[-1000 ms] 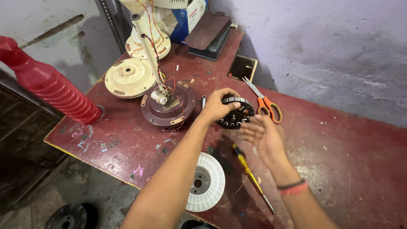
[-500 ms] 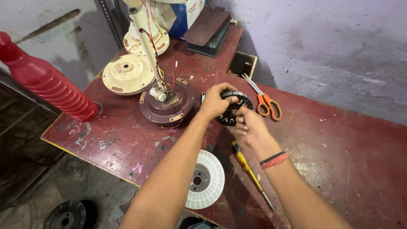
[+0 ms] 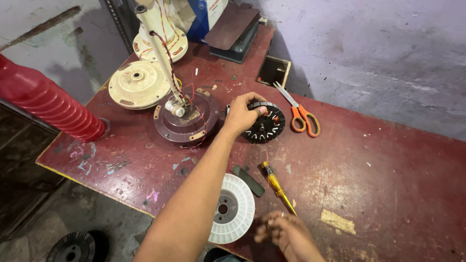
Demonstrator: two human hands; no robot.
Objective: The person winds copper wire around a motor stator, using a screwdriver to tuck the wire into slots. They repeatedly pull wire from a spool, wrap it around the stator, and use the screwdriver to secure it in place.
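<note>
our left hand (image 3: 241,114) grips the rim of the black motor stator (image 3: 264,122) on the red surface (image 3: 388,160), fingers closed on it — heavy, rigid, with fragile copper windings. our right hand (image 3: 286,235) is blurred; we cannot tell its grip.

On the desk (image 3: 388,194), the stator (image 3: 264,123) lies near the middle with the left hand (image 3: 241,114) on its left edge. Scissors (image 3: 301,114) lie just right of it, the motor housing (image 3: 187,121) just left. A cover disc (image 3: 138,83) sits farther left. Nearer the front edge lie the spool (image 3: 233,208) and, to its right, a screwdriver (image 3: 277,187). The right hand (image 3: 286,235) is at the front edge.
</note>
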